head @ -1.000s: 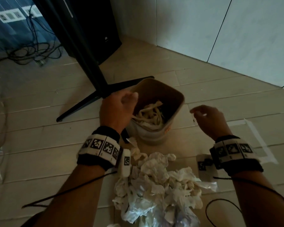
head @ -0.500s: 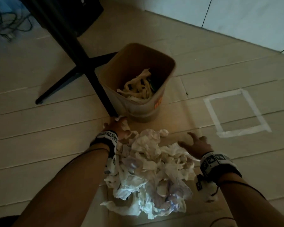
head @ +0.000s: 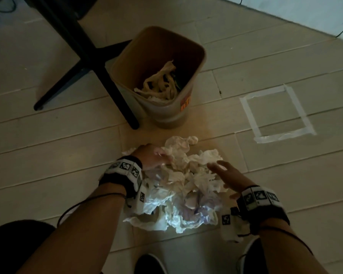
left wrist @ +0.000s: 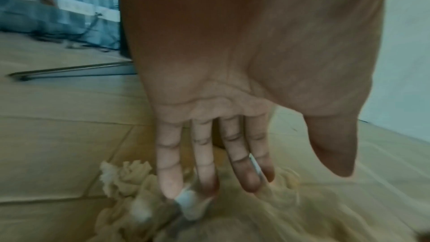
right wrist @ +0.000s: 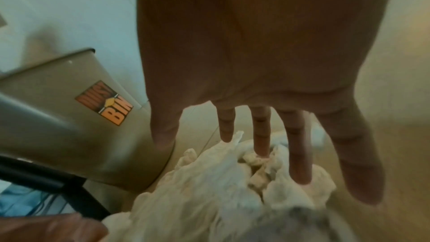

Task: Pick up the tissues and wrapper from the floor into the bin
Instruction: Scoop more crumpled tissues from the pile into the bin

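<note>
Scooping risk: both the left hand point(head: 152, 157) and right hand point(head: 229, 177) have fingers point(left wrist: 204, 163) straight and apart on the tissue pile point(head: 178, 186); loose pieces may spill short of the dust bin point(head: 166, 113).

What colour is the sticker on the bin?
Orange, with dark parts; the sticker on the bin shows best in the right wrist view.

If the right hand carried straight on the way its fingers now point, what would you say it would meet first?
Most likely the tissue pile: the right hand is open, fingers pointing down into it and apparently already touching. The bin stands off to the side, out of that line.
</note>
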